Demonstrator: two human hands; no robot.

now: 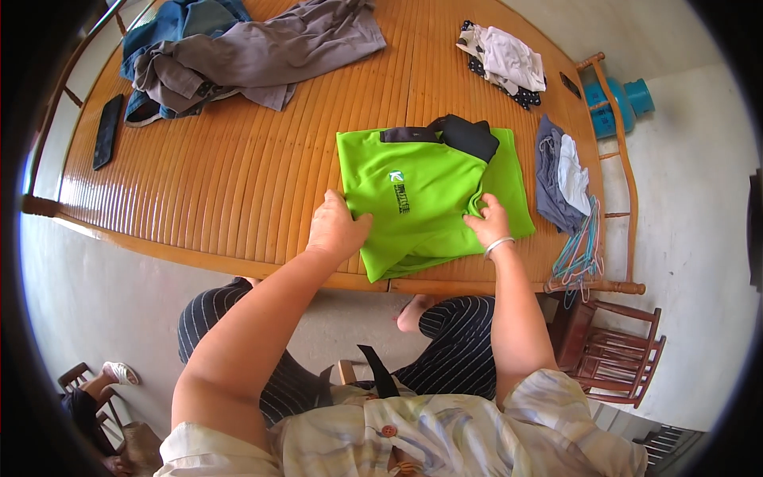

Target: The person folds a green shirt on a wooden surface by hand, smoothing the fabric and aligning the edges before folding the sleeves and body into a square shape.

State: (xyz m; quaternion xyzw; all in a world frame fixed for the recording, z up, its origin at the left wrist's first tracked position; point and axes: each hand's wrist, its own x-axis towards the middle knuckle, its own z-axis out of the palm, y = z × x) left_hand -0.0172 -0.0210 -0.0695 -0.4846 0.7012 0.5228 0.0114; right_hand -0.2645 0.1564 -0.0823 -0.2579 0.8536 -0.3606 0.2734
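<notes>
A bright green polo shirt [429,199] with a dark collar lies folded into a rough rectangle on the bamboo-slat table [222,179]. At its left edge my left hand [337,226] grips the cloth, the thumb on top and the other fingers partly hidden. My right hand [489,223], a bracelet at its wrist, pinches a bunched fold on the shirt's right part. The cloth puckers beside those fingertips. More green fabric extends to the right of that hand, and the collar sits at the far side.
Crumpled grey-brown trousers [274,49] and blue clothing [171,24] lie far left, near a black remote [108,132]. Folded clothes [506,60] sit far right. Grey shorts [552,175], a white cloth [572,176] and hangers [580,250] line the right side. A wooden chair [616,350] stands below.
</notes>
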